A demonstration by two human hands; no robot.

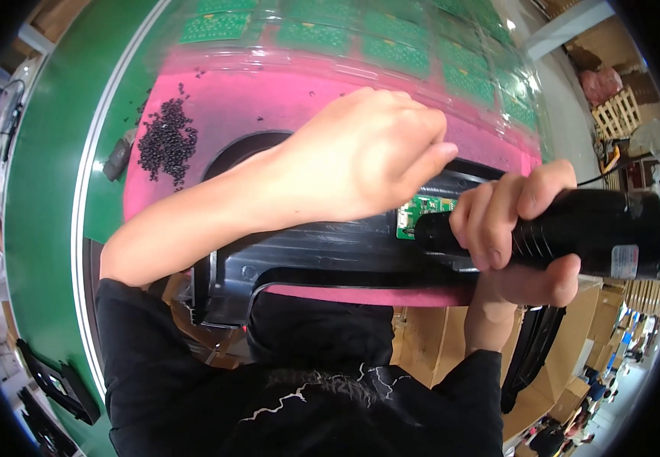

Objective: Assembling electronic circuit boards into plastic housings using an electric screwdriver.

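Observation:
My right hand [501,217] is wrapped round a black electric screwdriver [600,228], held nearly level. Its nose reaches left over a small green circuit board [406,217]; I cannot tell whether the tip touches it. The board sits in a long black plastic housing [307,255] that lies in front of me. My left forearm crosses over this housing, and my left hand [372,148] is above its far edge, just beyond the board. Its fingers are curled in, with the thumb along the side; whatever they may hold is hidden. Part of the housing is covered by my arm.
A pink mat [269,91] lies beneath the housing. At its left is a pile of small black screws [166,141], beside a dark lump [117,159]. Clear plastic trays of green boards [391,53] stand at the back. Cardboard boxes [436,335] are at lower right.

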